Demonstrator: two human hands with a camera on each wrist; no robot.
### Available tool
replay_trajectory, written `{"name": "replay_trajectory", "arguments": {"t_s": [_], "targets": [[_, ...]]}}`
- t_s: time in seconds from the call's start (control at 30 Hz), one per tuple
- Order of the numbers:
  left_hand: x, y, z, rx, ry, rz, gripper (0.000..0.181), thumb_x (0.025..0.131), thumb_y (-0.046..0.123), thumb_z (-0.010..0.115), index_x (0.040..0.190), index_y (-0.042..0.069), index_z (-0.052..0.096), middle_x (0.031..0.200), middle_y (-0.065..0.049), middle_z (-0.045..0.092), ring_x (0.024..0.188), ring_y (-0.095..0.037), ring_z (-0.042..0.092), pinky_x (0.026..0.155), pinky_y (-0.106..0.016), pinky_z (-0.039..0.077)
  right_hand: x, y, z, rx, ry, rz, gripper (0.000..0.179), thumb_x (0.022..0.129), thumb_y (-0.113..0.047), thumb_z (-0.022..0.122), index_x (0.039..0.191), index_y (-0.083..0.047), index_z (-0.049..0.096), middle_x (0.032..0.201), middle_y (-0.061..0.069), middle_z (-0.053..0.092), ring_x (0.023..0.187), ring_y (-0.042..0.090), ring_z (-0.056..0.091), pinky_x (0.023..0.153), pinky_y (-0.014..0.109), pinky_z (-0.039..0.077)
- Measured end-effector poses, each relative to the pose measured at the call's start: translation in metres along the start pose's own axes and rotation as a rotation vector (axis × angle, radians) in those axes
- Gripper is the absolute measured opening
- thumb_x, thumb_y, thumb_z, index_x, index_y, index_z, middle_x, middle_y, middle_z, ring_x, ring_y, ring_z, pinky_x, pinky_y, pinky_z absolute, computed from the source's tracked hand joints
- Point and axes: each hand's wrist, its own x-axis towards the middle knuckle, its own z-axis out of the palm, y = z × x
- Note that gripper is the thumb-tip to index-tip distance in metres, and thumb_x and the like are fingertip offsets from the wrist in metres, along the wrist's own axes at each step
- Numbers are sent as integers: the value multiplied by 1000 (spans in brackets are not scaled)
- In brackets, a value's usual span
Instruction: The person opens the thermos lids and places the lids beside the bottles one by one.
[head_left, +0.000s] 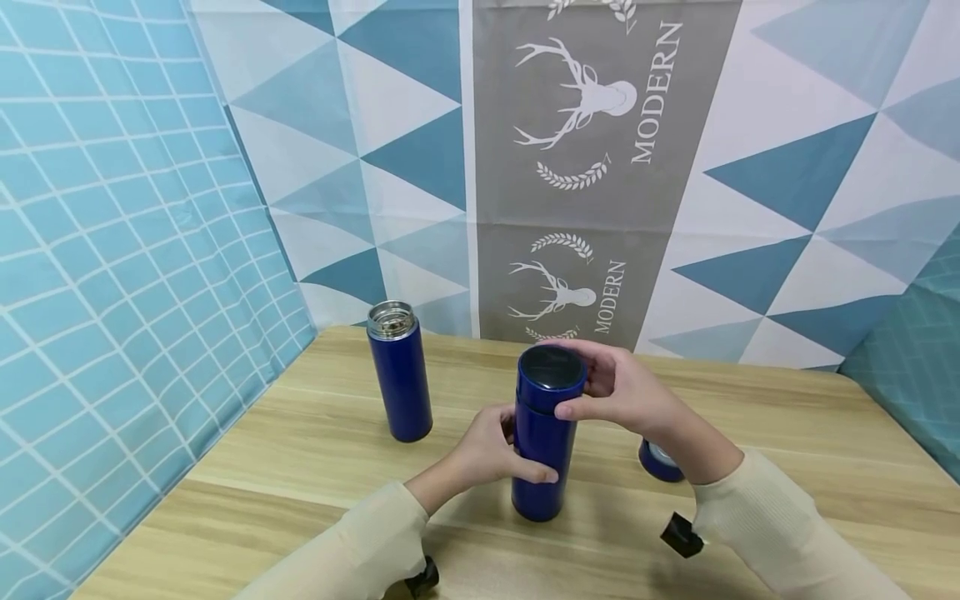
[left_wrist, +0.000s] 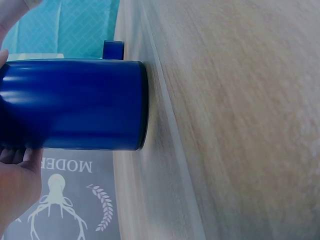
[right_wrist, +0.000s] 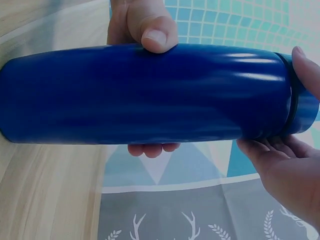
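Observation:
A dark blue thermos bottle (head_left: 538, 437) stands upright on the wooden table in front of me. My left hand (head_left: 486, 454) grips its body around the middle, thumb across the near side. Around the lid (head_left: 551, 368), which has a black top, my right hand (head_left: 628, 390) curls its fingers and thumb. In the right wrist view a dark seam runs between the thermos body (right_wrist: 150, 95) and the lid (right_wrist: 306, 112). The left wrist view has the lower part of the bottle (left_wrist: 80, 105) close up, its base at the tabletop.
Back left stands a second blue thermos (head_left: 403, 387) without a lid, its steel mouth showing. Another blue lid (head_left: 658, 463) lies on the table (head_left: 300, 467) at the right, partly hidden by my right forearm. Patterned cloth (head_left: 555, 183) hangs behind the table.

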Motion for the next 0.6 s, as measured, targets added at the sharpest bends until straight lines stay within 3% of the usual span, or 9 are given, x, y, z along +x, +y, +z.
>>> {"name": "replay_trajectory", "arguments": {"t_s": [0.27, 0.6], "targets": [[-1, 1, 0, -1, -2, 3, 55, 67, 12, 83, 118, 8, 62, 112, -11, 71, 94, -8, 67, 86, -22, 53, 5, 7, -8, 14, -74, -72, 68, 85, -6, 71, 141, 8, 35, 138, 27, 50, 121, 23, 60, 95, 27, 53], [-2, 1, 0, -12, -1, -9, 55, 67, 12, 83, 118, 8, 63, 112, -11, 71, 94, -8, 67, 86, -23, 53, 10, 11, -16, 39, -159, -91, 69, 85, -7, 70, 141, 10, 33, 135, 18, 55, 117, 14, 62, 96, 27, 53]]}}
